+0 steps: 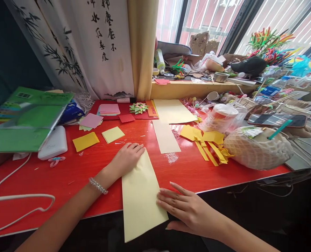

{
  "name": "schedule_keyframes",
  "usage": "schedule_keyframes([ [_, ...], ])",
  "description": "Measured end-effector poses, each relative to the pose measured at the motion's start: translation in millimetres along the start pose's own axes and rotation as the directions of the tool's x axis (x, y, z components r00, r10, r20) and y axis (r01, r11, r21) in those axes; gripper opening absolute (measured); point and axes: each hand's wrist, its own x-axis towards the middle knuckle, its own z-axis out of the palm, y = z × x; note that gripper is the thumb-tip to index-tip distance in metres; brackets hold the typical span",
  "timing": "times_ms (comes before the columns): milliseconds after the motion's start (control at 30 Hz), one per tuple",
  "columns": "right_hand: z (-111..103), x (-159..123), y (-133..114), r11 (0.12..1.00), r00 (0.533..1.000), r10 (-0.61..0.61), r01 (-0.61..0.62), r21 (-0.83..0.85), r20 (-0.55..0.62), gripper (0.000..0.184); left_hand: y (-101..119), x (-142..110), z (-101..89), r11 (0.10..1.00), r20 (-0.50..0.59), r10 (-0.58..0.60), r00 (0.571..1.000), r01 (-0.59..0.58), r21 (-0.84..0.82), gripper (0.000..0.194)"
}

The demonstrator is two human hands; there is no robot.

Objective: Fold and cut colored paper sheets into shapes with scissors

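Note:
A pale yellow sheet of paper (pixel 142 201), which looks folded lengthwise, lies at the front of the red table, its near end jutting past the edge. My left hand (pixel 127 157), with a beaded bracelet on its wrist, rests on the far end of the sheet. Its fingers lie down against the paper and its thumb is hidden. Along the right edge of the sheet, my right hand (pixel 180 206) is stretched out with its fingertips touching the paper and its thumb apart below. Beyond the sheet lies a cream paper strip (pixel 166 136).
Yellow paper scraps (pixel 209 140) and a netted coconut (pixel 259 147) with a straw are on the right. Small paper stacks (pixel 85 141) sit at the back left, near a folded paper star (pixel 139 107). A white cable (pixel 21 198) loops across the left. The table's front edge (pixel 223 185) runs below.

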Motion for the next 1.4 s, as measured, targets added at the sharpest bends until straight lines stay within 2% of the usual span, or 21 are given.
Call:
schedule_keyframes([
  [100, 6, -9, -12, 0.981, 0.989, -0.124, 0.135, 0.138, -0.08, 0.036, -2, -2, 5.2, 0.999, -0.022, -0.007, 1.0, 0.006, -0.049, 0.036],
  [167, 7, -17, -21, 0.945, 0.979, -0.126, 0.167, 0.28, -0.159, 0.036, -4, -3, 8.9, 0.99, -0.043, -0.036, 0.998, 0.03, -0.134, 0.037],
  [200, 6, -19, -24, 0.927, 0.98, -0.063, 0.127, 0.353, -0.188, 0.037, -5, -3, 10.4, 0.98, -0.053, -0.063, 0.997, 0.051, -0.192, 0.037],
  [267, -1, -16, -22, 0.858, 0.958, 0.201, -0.072, 0.508, -0.204, 0.036, -8, -2, 12.4, 0.943, -0.068, -0.141, 0.988, 0.113, -0.312, 0.037],
  [300, -7, -11, -17, 0.768, 0.909, 0.38, -0.207, 0.606, -0.171, 0.038, -9, -1, 12.7, 0.919, -0.069, -0.186, 0.98, 0.149, -0.364, 0.036],
  [333, -12, -2, -9, 0.621, 0.831, 0.548, -0.326, 0.712, -0.097, 0.041, -10, 0, 12.8, 0.895, -0.068, -0.229, 0.971, 0.183, -0.407, 0.034],
  [367, -16, 10, 3, 0.467, 0.74, 0.673, -0.437, 0.769, 0.011, 0.039, -11, 1, 12.7, 0.874, -0.063, -0.264, 0.962, 0.212, -0.437, 0.033],
  [400, -19, 24, 16, 0.366, 0.672, 0.733, -0.517, 0.774, 0.102, 0.034, -12, 3, 12.4, 0.86, -0.059, -0.289, 0.956, 0.232, -0.455, 0.032],
  [433, -20, 39, 31, 0.318, 0.644, 0.744, -0.576, 0.753, 0.178, 0.034, -13, 3, 12.2, 0.852, -0.057, -0.302, 0.951, 0.243, -0.463, 0.032],
  [533, -9, 86, 75, 0.183, 0.633, 0.657, -0.661, 0.727, 0.41, 0.042, -14, 5, 11.6, 0.855, -0.068, -0.294, 0.953, 0.231, -0.464, 0.033],
  [567, -4, 100, 87, 0.178, 0.636, 0.633, -0.674, 0.717, 0.441, 0.041, -14, 5, 11.2, 0.853, -0.07, -0.291, 0.954, 0.226, -0.471, 0.033],
  [600, 2, 113, 96, 0.209, 0.647, 0.627, -0.677, 0.706, 0.434, 0.041, -14, 5, 10.6, 0.842, -0.069, -0.296, 0.953, 0.226, -0.49, 0.032],
  [667, 12, 131, 109, 0.261, 0.714, 0.593, -0.607, 0.751, 0.371, 0.036, -16, 4, 8.2, 0.784, -0.064, -0.347, 0.936, 0.252, -0.567, 0.031],
  [767, 18, 142, 115, 0.345, 0.812, 0.501, -0.504, 0.792, 0.298, 0.035, -20, 3, 2.2, 0.612, -0.014, -0.484, 0.875, 0.327, -0.72, 0.027],
  [867, 17, 139, 115, 0.45, 0.855, 0.438, -0.476, 0.755, 0.278, 0.035, -24, 1, -3.2, 0.443, 0.118, -0.496, 0.861, 0.367, -0.818, 0.025],
  [1000, 16, 132, 114, 0.475, 0.852, 0.432, -0.494, 0.728, 0.296, 0.035, -26, 0, -4.6, 0.319, 0.212, -0.434, 0.876, 0.369, -0.873, 0.027],
  [1200, 19, 131, 110, 0.431, 0.823, 0.495, -0.511, 0.744, 0.278, 0.037, -29, 0, -5.4, 0.163, 0.337, -0.41, 0.847, 0.432, -0.887, 0.031],
  [1300, 18, 131, 108, 0.438, 0.831, 0.481, -0.503, 0.745, 0.278, 0.038, -28, 0, -7.8, 0.118, 0.376, -0.382, 0.845, 0.447, -0.886, 0.032],
  [1400, 17, 130, 105, 0.466, 0.842, 0.464, -0.495, 0.734, 0.273, 0.04, -26, 0, -10.4, 0.078, 0.385, -0.334, 0.86, 0.432, -0.898, 0.029],
])
